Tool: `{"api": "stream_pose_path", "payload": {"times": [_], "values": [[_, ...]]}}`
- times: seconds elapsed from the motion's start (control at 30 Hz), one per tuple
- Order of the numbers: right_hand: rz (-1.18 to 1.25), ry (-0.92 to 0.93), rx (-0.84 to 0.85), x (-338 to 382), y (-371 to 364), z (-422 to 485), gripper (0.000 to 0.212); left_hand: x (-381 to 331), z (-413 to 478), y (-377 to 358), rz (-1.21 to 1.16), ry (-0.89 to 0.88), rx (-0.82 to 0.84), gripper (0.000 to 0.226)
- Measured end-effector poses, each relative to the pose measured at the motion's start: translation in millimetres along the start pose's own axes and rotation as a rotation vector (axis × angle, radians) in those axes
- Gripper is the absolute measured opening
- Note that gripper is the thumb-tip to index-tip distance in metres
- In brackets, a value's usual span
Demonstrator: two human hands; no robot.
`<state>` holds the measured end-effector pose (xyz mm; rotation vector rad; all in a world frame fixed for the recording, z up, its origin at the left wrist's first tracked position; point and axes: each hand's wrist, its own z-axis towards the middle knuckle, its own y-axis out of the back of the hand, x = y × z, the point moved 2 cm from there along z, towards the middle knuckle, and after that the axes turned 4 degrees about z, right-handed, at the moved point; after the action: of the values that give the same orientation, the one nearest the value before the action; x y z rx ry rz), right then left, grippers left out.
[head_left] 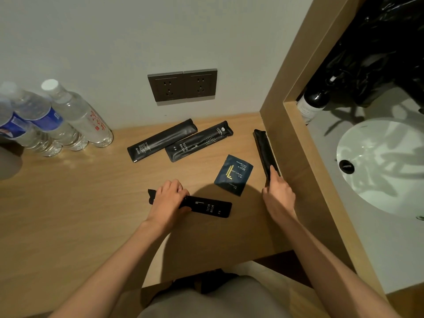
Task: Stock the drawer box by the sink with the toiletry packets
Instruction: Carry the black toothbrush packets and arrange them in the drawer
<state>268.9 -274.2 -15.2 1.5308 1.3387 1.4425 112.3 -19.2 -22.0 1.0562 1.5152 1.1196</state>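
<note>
Gripping a long black toothbrush packet (206,206) lying left-to-right on the wooden surface (80,203), the left hand (168,199) curls closed over its left end; the right hand (278,193) pinches the near end of a slim black packet (263,148) that runs away from the person along the wooden partition (298,157); no drawer box is visible.

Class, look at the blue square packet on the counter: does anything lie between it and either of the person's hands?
Nothing visible does. The blue packet lies flat on bare counter, between the left hand, which grips a toothbrush packet, and the right hand, which touches a black packet at the wooden wall.
</note>
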Motion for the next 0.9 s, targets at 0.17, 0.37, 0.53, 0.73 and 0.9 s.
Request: {"api": "stream_pose_path", "payload": {"times": [0.17, 0.37, 0.53, 0.73, 0.9], "values": [[0.059, -0.025, -0.129, 0.6, 17.6, -0.9, 0.057, 3.6, -6.5, 17.6, -0.104, 0.046, 0.010, 0.026], [0.450, -0.088, -0.151, 4.7, 30.2, -15.9, 0.047, 2.7, -15.7, 47.9, -0.564, 0.331, -0.075, 0.035], [0.870, -0.219, -0.042, 5.7, 32.7, -44.2, 0.038, -6.5, -33.0, 74.0, -0.973, 0.411, -0.233, 0.068], [1.190, -0.153, 0.154, 31.5, 41.3, -82.2, 0.029, -2.3, -50.6, 74.6, -0.994, 0.322, -0.263, 0.044], [1.212, 0.008, 0.301, 66.2, 54.7, -96.4, 0.025, -0.1, -62.6, 77.4, -1.046, 0.391, -0.194, 0.024]]}}
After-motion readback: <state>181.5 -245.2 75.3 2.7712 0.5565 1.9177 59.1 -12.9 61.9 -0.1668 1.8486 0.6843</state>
